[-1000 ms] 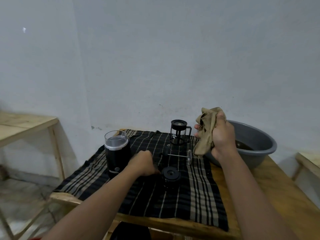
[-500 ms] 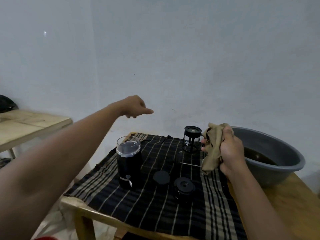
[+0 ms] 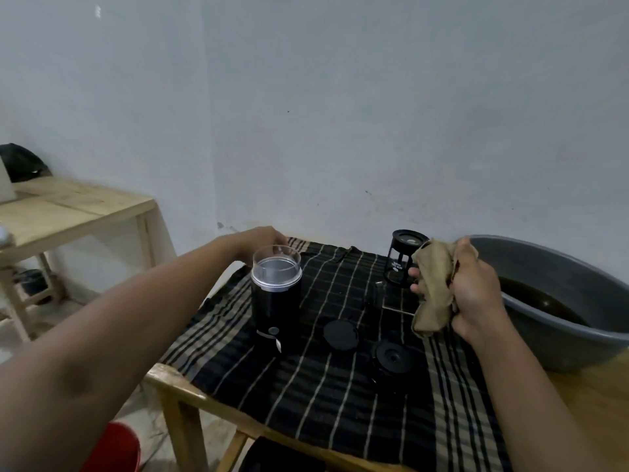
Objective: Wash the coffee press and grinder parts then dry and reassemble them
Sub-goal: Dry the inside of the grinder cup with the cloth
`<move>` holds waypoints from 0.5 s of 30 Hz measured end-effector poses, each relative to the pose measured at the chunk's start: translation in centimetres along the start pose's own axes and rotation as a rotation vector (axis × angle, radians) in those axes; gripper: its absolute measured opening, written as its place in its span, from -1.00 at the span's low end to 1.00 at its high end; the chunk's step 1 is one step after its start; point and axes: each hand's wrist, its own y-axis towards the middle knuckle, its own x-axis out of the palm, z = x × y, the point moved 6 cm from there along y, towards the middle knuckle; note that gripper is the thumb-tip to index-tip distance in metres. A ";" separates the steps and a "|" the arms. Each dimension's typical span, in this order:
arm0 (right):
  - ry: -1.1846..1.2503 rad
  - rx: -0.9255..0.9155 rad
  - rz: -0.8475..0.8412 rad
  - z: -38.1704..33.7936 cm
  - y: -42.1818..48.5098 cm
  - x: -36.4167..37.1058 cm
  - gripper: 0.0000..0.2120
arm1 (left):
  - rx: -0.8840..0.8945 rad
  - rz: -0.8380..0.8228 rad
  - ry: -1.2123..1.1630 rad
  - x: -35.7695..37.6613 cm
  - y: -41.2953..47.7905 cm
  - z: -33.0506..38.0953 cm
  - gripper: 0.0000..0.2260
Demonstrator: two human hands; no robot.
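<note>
Holding the left hand (image 3: pixel 262 240) out over the bench's (image 3: pixel 172 378) far left corner, just behind the grinder (image 3: pixel 276 303); cannot tell whether spread or curled, with fingers hidden past the clear lid (image 3: pixel 276 269). Clutching a crumpled tan rag (image 3: pixel 434 294) in the right hand (image 3: pixel 476 294), fingers wrapped tight around it, above the right half. Upright on the striped cloth (image 3: pixel 340 410): grinder near the left edge, coffee press carafe (image 3: pixel 401 264) by the far edge. Flat mid-bench: round black cap (image 3: pixel 340 334), plunger lid (image 3: pixel 392 358). At the right edge, grey basin (image 3: pixel 544 264) of dark water.
</note>
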 end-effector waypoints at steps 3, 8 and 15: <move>-0.022 0.023 -0.019 0.1 -0.5 0.1 -0.43 | -0.023 0.124 -0.124 -1.0 -0.5 -0.2 -0.67; 0.033 0.022 -0.031 -1.3 -1.3 0.0 -0.70 | -0.016 0.367 -0.750 -6.6 -3.1 2.0 -0.74; 0.139 -0.334 0.188 -7.6 -3.4 1.2 -0.92 | 0.214 0.137 -1.137 -9.0 -7.1 14.4 -0.58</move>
